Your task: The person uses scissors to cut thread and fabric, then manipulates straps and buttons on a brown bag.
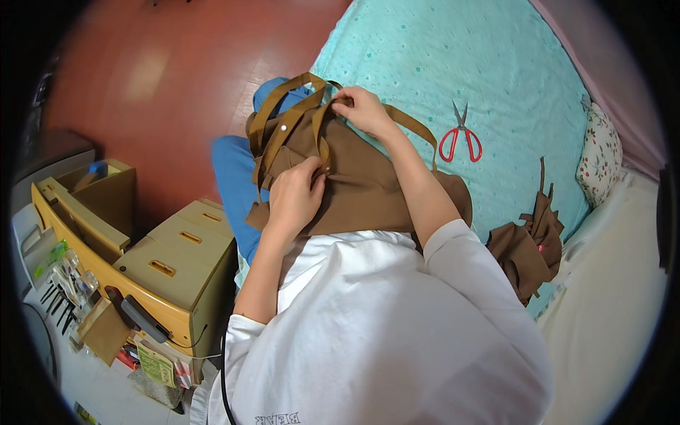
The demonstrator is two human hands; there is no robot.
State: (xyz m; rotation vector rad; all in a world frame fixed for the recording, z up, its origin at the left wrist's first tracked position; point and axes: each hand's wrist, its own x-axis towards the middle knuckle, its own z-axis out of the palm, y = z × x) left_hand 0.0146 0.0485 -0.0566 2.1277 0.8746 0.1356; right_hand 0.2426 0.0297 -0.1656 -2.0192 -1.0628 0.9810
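A brown cloth bag lies across my lap, over blue-clad legs. Its olive-brown straps loop up at the far left side, and a small round snap shows among them. My left hand has its fingers curled on the bag's cloth, close to the lower end of a strap. Farther off, my right hand pinches a strap near the bag's upper edge. Another strap arcs out to the right of that wrist. The fingertips of both hands are partly hidden.
Red-handled scissors lie with blades parted on the turquoise bedsheet. Brown fabric scraps are heaped at right, near a floral pillow. Tan storage boxes and a cluttered white surface stand at left beside the red floor.
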